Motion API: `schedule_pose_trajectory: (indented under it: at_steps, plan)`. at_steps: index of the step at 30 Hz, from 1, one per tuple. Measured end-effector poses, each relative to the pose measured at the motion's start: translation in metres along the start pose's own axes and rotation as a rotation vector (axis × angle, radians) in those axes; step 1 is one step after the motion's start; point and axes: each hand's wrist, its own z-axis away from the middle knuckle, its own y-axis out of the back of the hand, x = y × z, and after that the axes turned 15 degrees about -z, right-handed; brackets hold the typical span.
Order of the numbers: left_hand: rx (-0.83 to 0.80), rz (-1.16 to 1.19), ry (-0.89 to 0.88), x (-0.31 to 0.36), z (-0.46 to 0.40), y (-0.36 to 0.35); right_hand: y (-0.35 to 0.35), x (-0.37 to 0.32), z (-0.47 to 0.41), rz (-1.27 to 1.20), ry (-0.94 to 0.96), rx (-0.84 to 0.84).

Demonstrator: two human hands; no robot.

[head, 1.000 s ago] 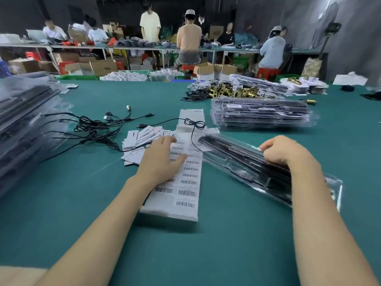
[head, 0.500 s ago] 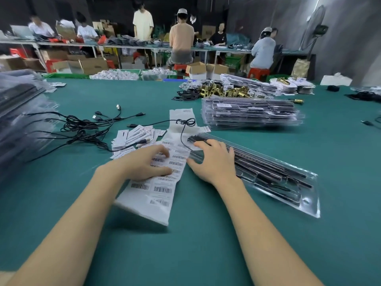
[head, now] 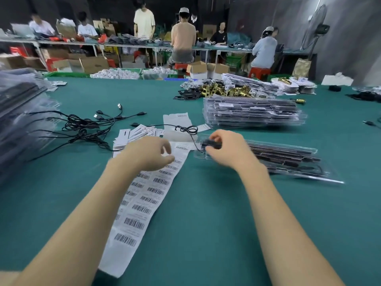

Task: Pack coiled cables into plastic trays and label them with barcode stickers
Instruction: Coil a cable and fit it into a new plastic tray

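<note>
A barcode sticker sheet [head: 144, 195] is laid at frame centre on the bench [head: 206, 234]. A plastic tray [head: 288, 159] is placed right of it, stacked trays [head: 253, 114] above that, loose cables [head: 82, 129] at left.

Both my forearms are bare up to where they leave the bottom of the frame, with no sleeve or cuff showing. My left hand [head: 148, 155] and right hand [head: 227, 150] wear no gloves, and I see no watch, ring or band on either.
</note>
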Motion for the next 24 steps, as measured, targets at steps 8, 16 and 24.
schedule_pose_trajectory:
  at_steps: [8, 16, 24]
  plan:
    - [0.286, 0.107, 0.007, 0.016, -0.016, -0.061, -0.049, -0.005, -0.002, -0.093, 0.121, -0.092]
    - [0.354, 0.723, 0.177, 0.033, -0.043, -0.032, -0.06, -0.005, -0.001, -0.029, 0.158, -0.087]
    - [-0.024, 1.386, 0.53, 0.045, -0.095, -0.006, -0.056, -0.001, 0.002, -0.349, 0.058, -0.012]
